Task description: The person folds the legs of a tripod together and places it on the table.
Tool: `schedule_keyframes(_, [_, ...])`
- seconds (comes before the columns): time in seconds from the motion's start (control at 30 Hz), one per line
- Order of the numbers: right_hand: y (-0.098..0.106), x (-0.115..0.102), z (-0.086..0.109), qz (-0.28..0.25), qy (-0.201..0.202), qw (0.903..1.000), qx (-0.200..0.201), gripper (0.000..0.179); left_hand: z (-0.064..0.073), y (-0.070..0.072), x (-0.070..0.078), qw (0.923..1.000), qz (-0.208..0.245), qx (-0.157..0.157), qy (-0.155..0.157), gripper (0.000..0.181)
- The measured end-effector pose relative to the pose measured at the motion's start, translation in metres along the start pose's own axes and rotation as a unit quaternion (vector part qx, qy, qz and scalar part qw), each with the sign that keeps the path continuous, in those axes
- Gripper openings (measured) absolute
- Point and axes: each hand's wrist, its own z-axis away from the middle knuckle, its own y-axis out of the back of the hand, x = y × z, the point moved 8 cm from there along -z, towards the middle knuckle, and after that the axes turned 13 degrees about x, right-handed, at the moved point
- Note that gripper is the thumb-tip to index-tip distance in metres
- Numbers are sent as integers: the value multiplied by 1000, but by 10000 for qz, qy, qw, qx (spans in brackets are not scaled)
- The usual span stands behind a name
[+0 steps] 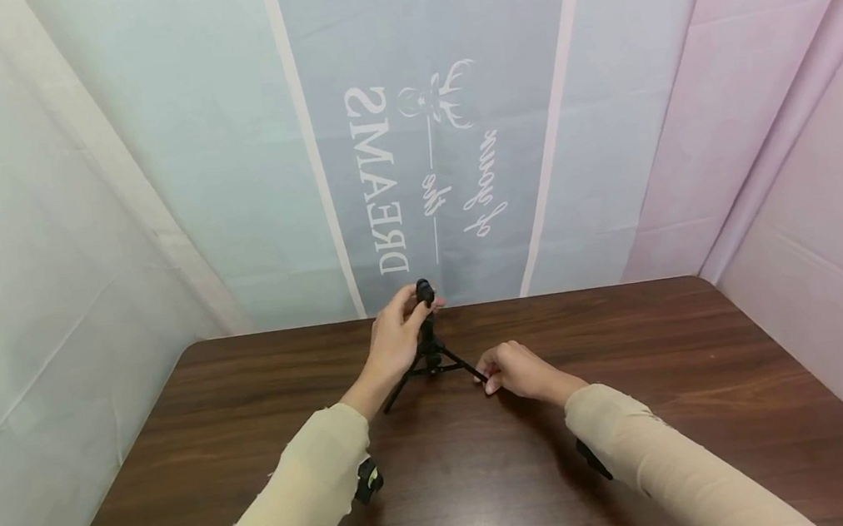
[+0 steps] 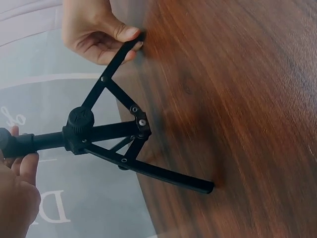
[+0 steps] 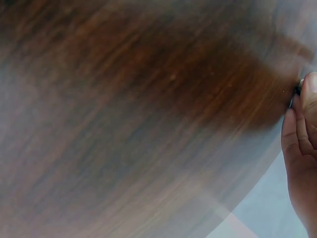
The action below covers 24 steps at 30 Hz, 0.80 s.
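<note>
A small black tripod (image 1: 432, 354) stands near the back edge of the table with its legs spread. My left hand (image 1: 395, 330) grips its upper part, fingers and thumb wrapped about the top of the column. With thumb and fingers, my right hand (image 1: 517, 370) pinches the foot end of the right-hand leg. In the left wrist view the tripod's hinged braces and round knob (image 2: 80, 119) show, and another leg (image 2: 173, 177) reaches toward the tabletop. Only the right hand's fingers (image 3: 292, 134) appear at the edge of the right wrist view, with a sliver of black between them.
The dark wood-grain table (image 1: 705, 405) has rounded back corners. Behind it hangs a pale fabric backdrop (image 1: 437, 11) with mirrored lettering, and light fabric walls (image 1: 53, 270) rise on both sides. A black wrist device (image 1: 369, 480) sits under the left sleeve.
</note>
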Motion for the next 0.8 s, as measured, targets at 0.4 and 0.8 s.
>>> schedule_keyframes(0.4, [-2, -3, -1, -110, 102, 9998, 129, 9, 0, 1, -2, 9990, 408, -17, 159, 22])
schedule_keyframes(0.8, [-9, -9, -8, -409, -160, 9988, 203, 8, 2, -5, 9, 9979, 598, -103, 216, 28])
